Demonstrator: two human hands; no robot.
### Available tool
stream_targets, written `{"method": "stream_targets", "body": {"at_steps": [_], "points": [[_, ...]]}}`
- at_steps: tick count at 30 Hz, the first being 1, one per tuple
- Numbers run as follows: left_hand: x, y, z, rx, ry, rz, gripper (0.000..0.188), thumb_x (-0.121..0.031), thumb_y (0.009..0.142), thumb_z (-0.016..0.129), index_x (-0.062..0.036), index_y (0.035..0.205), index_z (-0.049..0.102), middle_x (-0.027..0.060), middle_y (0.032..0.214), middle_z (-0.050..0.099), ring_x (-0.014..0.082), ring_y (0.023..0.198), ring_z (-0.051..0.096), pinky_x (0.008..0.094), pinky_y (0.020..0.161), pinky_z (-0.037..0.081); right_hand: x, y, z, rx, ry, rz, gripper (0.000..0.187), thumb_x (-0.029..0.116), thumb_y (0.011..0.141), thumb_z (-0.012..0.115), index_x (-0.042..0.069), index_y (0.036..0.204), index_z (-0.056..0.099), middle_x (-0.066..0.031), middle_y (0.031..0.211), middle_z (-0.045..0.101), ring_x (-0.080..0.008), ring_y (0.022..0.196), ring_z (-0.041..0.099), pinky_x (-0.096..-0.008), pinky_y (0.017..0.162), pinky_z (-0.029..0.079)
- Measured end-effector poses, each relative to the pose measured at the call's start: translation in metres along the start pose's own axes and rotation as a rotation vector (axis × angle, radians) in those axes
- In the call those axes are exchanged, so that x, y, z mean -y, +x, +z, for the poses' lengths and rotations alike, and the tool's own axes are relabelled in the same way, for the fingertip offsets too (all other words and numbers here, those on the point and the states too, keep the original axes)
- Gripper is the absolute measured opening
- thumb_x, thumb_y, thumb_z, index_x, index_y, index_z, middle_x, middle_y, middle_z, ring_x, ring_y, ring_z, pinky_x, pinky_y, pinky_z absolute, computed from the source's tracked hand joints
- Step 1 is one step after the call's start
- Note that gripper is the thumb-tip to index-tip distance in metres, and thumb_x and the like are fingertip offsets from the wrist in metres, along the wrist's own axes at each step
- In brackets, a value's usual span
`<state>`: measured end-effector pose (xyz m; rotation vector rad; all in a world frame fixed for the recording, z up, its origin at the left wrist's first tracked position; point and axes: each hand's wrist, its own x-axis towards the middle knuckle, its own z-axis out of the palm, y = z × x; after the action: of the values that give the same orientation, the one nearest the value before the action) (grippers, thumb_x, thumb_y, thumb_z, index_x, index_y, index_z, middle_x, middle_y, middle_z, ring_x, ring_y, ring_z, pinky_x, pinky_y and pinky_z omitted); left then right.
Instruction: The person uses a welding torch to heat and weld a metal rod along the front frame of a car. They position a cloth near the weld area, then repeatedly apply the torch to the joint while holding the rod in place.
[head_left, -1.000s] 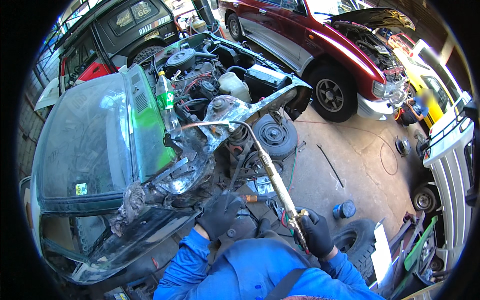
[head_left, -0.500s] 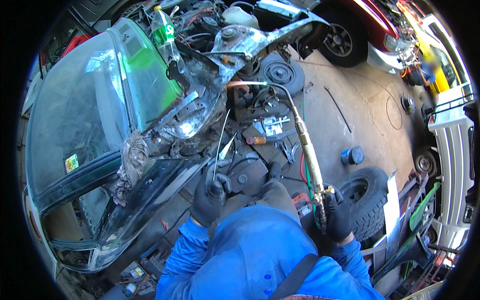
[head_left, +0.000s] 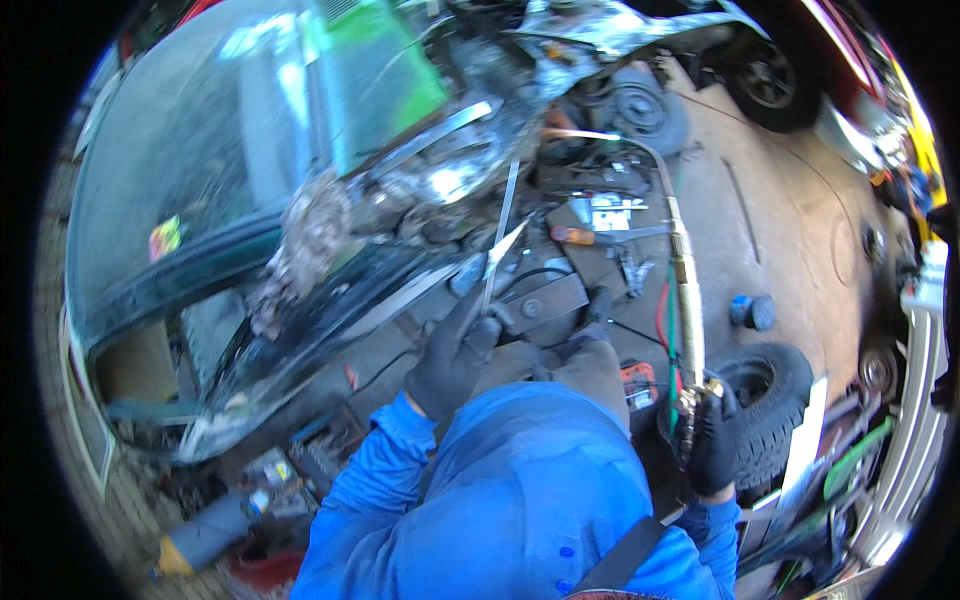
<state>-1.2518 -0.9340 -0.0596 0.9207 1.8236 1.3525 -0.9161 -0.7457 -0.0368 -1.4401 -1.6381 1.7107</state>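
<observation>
Beside the car point(head_left: 385, 80), the left hand point(head_left: 452, 365) grasps a rod point(head_left: 503, 222), the right hand point(head_left: 716, 440) a lit torch point(head_left: 688, 290) — flame point(head_left: 580, 134) toward the car's edge point(head_left: 527, 125). Floor point(head_left: 805, 230) stretches right of the car.

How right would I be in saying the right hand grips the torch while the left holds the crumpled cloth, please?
In the head view, the left hand holds a thin rod, not the cloth; the right hand does grip the torch.

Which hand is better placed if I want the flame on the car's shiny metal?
Right, I'd judge: the right hand holds the lit torch, its flame pointing leftward toward the shiny metal. The left hand holds a thin rod.
</observation>
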Motion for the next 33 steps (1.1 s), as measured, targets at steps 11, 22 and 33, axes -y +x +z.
{"method": "stream_targets", "body": {"at_steps": [11,22,33], "points": [[0.015,-0.036,-0.036,-0.405,0.129,-0.195,0.044,-0.027,0.115,0.057,-0.0028,0.151,0.061,0.0050,0.096,0.070,0.0095,0.082,0.062,0.0286,0.075,0.052,0.009,0.015,0.034,0.160,0.021,-0.014,0.048,0.037,0.112,0.061,-0.004,0.137,0.062,-0.0082,0.110,0.072,-0.0140,0.093,0.068,-0.0298,0.082,0.056],[0.028,-0.040,-0.110,-0.459,0.451,-0.132,0.048,-0.014,0.112,0.055,-0.0082,0.160,0.054,0.0037,0.084,0.072,0.0046,0.066,0.056,0.0256,0.060,0.048,0.013,0.027,0.091,0.199,-0.109,-0.068,0.042,0.025,0.106,0.067,-0.003,0.137,0.066,-0.0088,0.111,0.073,-0.0136,0.094,0.068,-0.0311,0.084,0.056],[0.038,-0.021,-0.131,-0.477,0.474,-0.144,0.044,-0.014,0.111,0.057,-0.0042,0.154,0.060,0.0061,0.091,0.074,0.0052,0.071,0.058,0.0263,0.063,0.048,0.041,0.024,0.146,0.338,-0.023,0.120,0.041,0.006,0.099,0.064,-0.001,0.140,0.065,-0.0081,0.099,0.072,-0.0087,0.070,0.063,-0.0259,0.062,0.053]]}}
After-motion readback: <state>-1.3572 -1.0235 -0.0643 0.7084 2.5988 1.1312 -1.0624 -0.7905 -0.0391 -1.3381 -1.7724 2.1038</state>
